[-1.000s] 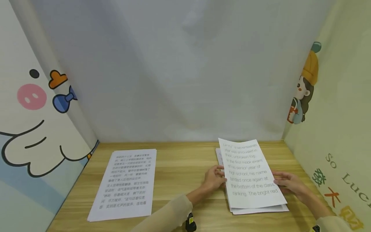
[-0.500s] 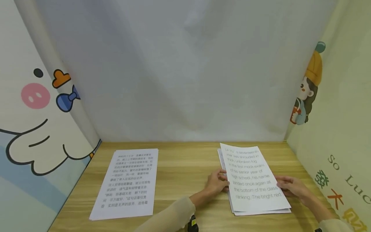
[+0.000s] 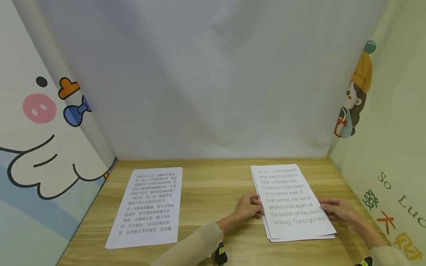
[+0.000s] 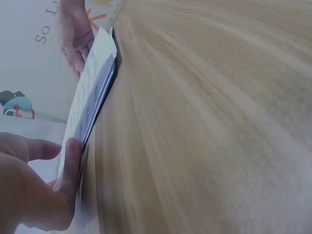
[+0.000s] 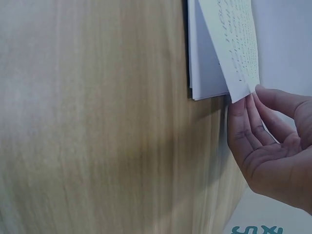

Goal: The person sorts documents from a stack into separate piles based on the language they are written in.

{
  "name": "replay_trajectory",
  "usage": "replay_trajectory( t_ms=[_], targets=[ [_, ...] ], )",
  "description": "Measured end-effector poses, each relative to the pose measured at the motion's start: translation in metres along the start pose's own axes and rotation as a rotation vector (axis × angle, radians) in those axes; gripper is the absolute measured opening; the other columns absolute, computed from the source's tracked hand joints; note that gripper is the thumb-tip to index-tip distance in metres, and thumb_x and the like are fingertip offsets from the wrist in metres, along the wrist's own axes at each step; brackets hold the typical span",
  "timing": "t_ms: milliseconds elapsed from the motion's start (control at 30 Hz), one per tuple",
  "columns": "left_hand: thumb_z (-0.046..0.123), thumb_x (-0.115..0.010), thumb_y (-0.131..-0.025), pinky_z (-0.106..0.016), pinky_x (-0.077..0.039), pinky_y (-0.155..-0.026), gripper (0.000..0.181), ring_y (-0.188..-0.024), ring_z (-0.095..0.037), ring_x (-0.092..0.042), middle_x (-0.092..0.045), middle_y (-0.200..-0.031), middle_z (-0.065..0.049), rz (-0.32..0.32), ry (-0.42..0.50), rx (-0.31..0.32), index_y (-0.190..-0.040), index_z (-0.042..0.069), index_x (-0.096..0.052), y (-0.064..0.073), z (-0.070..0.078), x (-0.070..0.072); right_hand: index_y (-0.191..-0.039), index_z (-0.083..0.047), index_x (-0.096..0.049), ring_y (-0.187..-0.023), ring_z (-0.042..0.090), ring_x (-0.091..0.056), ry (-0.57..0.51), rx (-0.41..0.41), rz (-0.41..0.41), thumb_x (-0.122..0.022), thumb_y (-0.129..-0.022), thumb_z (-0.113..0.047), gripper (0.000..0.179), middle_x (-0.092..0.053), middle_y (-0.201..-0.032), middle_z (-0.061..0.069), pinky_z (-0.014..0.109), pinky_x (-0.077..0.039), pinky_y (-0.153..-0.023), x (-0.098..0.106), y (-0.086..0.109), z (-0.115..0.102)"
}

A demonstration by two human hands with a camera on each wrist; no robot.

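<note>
A printed sheet of paper (image 3: 286, 199) with large English text lies over a small stack of paper (image 3: 266, 225) at the right of the table, nearly lined up with it. My right hand (image 3: 337, 212) pinches the sheet's right edge. In the right wrist view the thumb is on top, the fingers are underneath, and that corner is lifted off the paper below. On the opposite side, my left hand (image 3: 247, 207) touches the left edge of the stack. One of its fingers (image 4: 73, 156) lies along the paper edge in the left wrist view, apart from the finger beside it.
Another stack of printed pages (image 3: 146, 207), with Chinese text, lies at the left of the wooden table (image 3: 213, 184). A pale wall (image 3: 213, 92) stands behind the table, and panels with cartoon pictures border both sides.
The upper sheet has come down onto the stack, its far end now lying flat and closer in line. Both hands stay at its sides. The head view has shifted slightly.
</note>
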State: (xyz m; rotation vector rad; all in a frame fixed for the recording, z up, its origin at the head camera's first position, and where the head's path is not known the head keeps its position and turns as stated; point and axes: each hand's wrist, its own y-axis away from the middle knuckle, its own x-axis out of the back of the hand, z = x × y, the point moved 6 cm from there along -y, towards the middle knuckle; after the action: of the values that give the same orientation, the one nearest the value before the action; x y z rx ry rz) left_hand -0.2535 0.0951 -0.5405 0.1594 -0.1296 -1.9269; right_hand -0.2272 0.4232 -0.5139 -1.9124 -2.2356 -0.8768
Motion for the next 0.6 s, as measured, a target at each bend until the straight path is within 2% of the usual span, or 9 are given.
replay_trajectory(
  t_ms=[267, 467, 600],
  targets=[
    [-0.003, -0.064, -0.093, -0.029, -0.063, -0.068, 0.043, -0.076, -0.016, -0.071, -0.072, -0.103, -0.015, -0.019, -0.021, 0.018, -0.135, -0.009, -0.054, 0.005, 0.003, 0.007, -0.140, 0.019, -0.046, -0.089, 0.004, -0.071, 0.018, -0.005, -0.008, -0.056, -0.105, -0.017, 0.052, -0.076, -0.112, 0.005, 0.026, -0.062, -0.079, 0.001, 0.005, 0.001],
    [-0.002, -0.064, -0.093, -0.029, -0.061, -0.069, 0.035, -0.082, -0.019, -0.071, -0.072, -0.108, -0.019, -0.003, -0.020, 0.003, -0.128, -0.007, -0.061, 0.006, 0.002, 0.013, -0.139, 0.023, -0.042, -0.091, 0.005, -0.071, 0.080, 0.020, -0.024, -0.054, -0.106, -0.018, 0.054, -0.075, -0.115, 0.015, 0.030, -0.062, -0.081, 0.007, 0.010, -0.004],
    [0.002, -0.067, -0.093, -0.028, -0.061, -0.071, 0.035, -0.086, -0.020, -0.072, -0.073, -0.111, -0.019, -0.019, -0.012, -0.017, -0.128, -0.005, -0.064, 0.009, 0.003, 0.022, -0.141, 0.024, -0.038, -0.095, 0.010, -0.071, 0.125, 0.025, -0.020, -0.053, -0.107, -0.021, 0.059, -0.072, -0.119, 0.022, 0.031, -0.062, -0.082, 0.009, 0.011, -0.009]
  ],
)
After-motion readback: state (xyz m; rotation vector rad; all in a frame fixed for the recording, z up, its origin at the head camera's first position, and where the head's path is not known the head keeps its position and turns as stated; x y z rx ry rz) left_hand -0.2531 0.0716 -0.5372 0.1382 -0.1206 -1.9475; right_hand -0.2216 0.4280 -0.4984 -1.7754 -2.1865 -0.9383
